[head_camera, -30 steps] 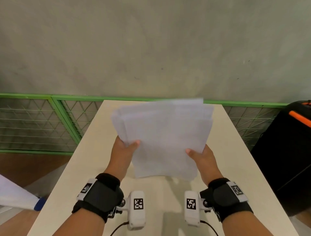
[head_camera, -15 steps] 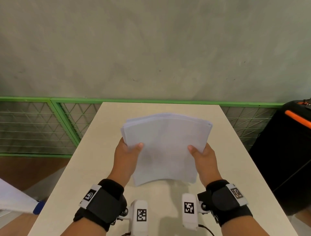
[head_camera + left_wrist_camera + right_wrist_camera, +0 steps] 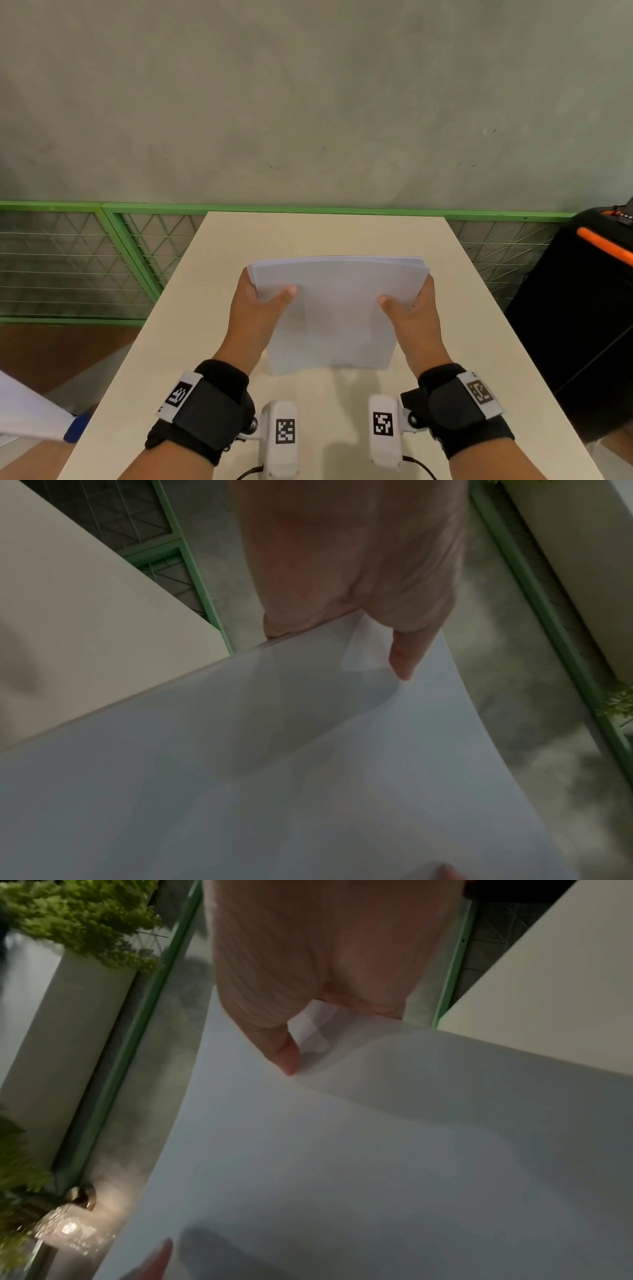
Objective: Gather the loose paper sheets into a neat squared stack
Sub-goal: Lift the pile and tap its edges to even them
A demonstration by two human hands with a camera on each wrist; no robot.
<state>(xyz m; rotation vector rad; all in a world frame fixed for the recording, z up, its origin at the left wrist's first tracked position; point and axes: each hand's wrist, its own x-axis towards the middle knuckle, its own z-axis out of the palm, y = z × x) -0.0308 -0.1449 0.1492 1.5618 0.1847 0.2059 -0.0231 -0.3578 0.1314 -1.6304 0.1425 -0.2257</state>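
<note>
A stack of white paper sheets [image 3: 337,313] stands tilted on its lower edge on the beige table [image 3: 191,342], bowed slightly, its top edges nearly level. My left hand [image 3: 260,301] grips the stack's left side, thumb on the front face. My right hand [image 3: 409,306] grips the right side the same way. In the left wrist view the paper stack [image 3: 308,777] fills the lower frame under the left hand [image 3: 346,588]. The right wrist view shows the paper [image 3: 377,1150] pinched by the right hand [image 3: 308,974]. The fingers behind the sheets are hidden.
A green mesh railing [image 3: 85,260] runs behind and left of the table, before a grey wall. A black case with an orange stripe [image 3: 589,308] stands at the right. A white sheet with a blue object [image 3: 51,421] lies low at the left. Plants [image 3: 78,920] show beyond.
The fanned, raised sheets have come down toward the table and drawn together; their edges now line up far more closely. Both hands have kept their grip on the sides.
</note>
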